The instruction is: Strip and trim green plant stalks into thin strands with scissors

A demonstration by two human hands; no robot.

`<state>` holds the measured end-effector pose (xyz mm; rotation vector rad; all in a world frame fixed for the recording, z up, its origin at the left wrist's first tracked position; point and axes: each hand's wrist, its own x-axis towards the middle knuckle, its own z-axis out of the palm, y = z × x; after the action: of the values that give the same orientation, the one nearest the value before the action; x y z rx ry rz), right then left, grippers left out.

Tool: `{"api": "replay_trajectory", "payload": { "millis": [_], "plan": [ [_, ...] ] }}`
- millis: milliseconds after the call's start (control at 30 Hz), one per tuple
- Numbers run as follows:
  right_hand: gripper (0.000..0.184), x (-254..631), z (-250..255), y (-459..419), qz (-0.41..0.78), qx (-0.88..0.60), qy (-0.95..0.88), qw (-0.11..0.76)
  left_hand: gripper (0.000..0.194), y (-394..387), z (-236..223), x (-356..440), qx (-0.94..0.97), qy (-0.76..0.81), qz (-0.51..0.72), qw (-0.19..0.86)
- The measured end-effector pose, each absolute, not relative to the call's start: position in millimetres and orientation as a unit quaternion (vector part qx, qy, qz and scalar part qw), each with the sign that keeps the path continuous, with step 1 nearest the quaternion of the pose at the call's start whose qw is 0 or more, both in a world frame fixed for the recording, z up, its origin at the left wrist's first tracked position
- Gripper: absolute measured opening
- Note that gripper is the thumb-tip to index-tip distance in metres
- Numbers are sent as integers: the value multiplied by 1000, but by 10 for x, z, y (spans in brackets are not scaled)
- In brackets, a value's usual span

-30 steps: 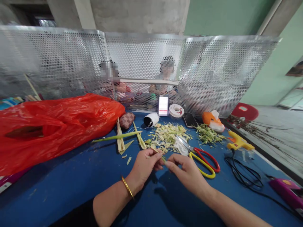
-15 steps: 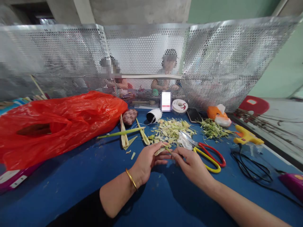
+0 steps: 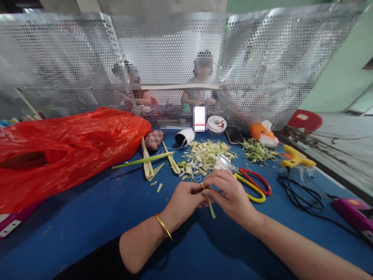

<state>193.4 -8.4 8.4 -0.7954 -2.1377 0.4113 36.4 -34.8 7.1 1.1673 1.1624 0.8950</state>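
My left hand [image 3: 188,197] and my right hand [image 3: 225,190] meet over the blue table, fingers pinched together around a small green plant strip [image 3: 211,209]. One end of the strip hangs down below the right fingers; its upper part is mostly hidden between the fingertips. A gold bangle circles my left wrist. Close beyond the right hand lie scissors [image 3: 256,182] with one red and one yellow handle. Behind both hands spreads a heap of cut pale-green pieces [image 3: 208,153]. Husk-like leaves [image 3: 147,165] and a long green stalk [image 3: 140,161] lie to the left.
A red plastic bag [image 3: 72,136] fills the left. Along the back stand a white thread spool [image 3: 189,136], a ribbon roll [image 3: 216,124], a phone [image 3: 234,135] and a tissue pack [image 3: 264,134]. A yellow glue gun [image 3: 297,157] with black cable lies right. Two people sit behind the perforated screen.
My right hand has moved over to the left fingers, and both now close on the strip. The strip's end points downward now. My view has tilted down slightly.
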Motion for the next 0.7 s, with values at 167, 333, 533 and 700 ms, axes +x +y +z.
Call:
{"api": "replay_trajectory", "payload": {
  "millis": [167,333,533,700],
  "plan": [
    [13,1917,38,-112,216,-345,-817,409,8,-370,108,391,473,507,386,608],
    [14,1916,56,-160,226,-346,-805,426,8,-384,150,401,465,510,362,626],
    [19,1843,90,-235,144,-276,-846,432,15,-395,84,379,536,510,336,583],
    [21,1826,94,-163,125,-287,-847,429,16,-369,13,380,527,495,357,591]
  ]
}}
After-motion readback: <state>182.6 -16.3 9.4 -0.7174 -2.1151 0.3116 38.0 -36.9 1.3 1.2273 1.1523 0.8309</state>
